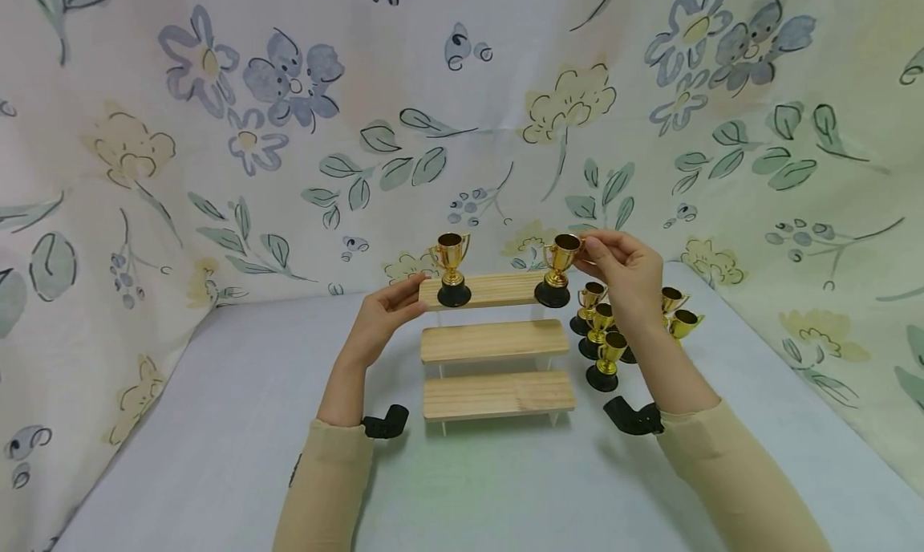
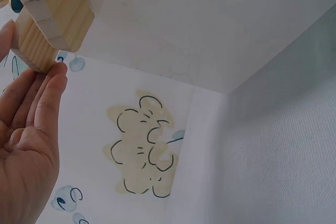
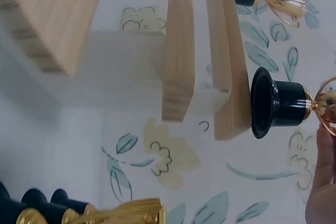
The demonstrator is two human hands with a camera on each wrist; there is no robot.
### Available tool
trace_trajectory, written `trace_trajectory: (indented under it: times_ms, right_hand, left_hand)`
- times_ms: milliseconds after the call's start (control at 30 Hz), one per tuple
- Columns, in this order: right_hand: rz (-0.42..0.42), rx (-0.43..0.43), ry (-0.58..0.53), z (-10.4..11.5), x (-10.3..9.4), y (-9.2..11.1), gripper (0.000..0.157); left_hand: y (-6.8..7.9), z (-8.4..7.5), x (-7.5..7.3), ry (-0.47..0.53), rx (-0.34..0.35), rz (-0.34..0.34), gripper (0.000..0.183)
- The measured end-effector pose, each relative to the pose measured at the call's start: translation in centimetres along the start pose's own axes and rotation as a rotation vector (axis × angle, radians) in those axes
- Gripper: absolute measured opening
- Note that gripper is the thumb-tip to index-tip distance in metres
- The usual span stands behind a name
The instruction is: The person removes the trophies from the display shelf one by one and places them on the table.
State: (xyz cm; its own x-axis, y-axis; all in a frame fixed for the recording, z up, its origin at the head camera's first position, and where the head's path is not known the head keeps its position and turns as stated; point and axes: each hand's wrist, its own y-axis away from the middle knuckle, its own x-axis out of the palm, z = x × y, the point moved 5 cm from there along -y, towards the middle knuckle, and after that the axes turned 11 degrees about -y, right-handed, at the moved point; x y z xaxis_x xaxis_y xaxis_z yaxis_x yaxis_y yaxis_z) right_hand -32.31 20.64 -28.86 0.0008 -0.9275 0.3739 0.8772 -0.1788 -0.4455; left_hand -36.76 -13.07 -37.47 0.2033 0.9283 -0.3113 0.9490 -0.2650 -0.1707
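Observation:
A wooden three-tier display stand (image 1: pixel 494 342) has its boards stepped upward toward the back. My left hand (image 1: pixel 386 315) holds the left end of its top board (image 2: pixel 38 43), thumb on one side and fingers on the other. On that board's left part stands a gold trophy cup (image 1: pixel 451 259) with a black base. My right hand (image 1: pixel 624 275) pinches the handle of a second trophy cup (image 1: pixel 559 263) at the board's right end. Its black base (image 3: pixel 278 103) is close to the board's top; whether it touches fully I cannot tell.
Several more trophy cups (image 1: pixel 606 359) stand on the white table (image 1: pixel 253 407) right of the stand, some partly behind my right forearm. A floral cloth (image 1: pixel 462 95) hangs behind. The middle board (image 1: pixel 494 341) and bottom board (image 1: pixel 498 395) carry no cups.

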Motion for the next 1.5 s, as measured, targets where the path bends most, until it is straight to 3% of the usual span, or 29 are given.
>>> trace_trajectory:
  times_ms: [533, 867, 1067, 1500]
  right_hand:
    - [-0.093, -0.024, -0.014, 1.8, -5.1, 1.2, 0.014]
    - [-0.153, -0.027, -0.111, 2.2, -8.4, 1.5, 0.015]
    - [-0.189, -0.043, -0.085, 2.4, -10.7, 2.4, 0.016]
    - [-0.201, -0.043, -0.135, 2.3, -13.7, 3.9, 0.012]
  left_hand:
    - [0.1, -0.3, 0.0, -0.006, 0.002, -0.005, 0.060]
    - [0.3, -0.2, -0.4, -0.002, 0.014, -0.009, 0.060]
    - [0.0, -0.1, 0.1, -0.001, 0.011, 0.001, 0.059]
    - [0.1, -0.1, 0.0, 0.000, 0.006, 0.004, 0.059]
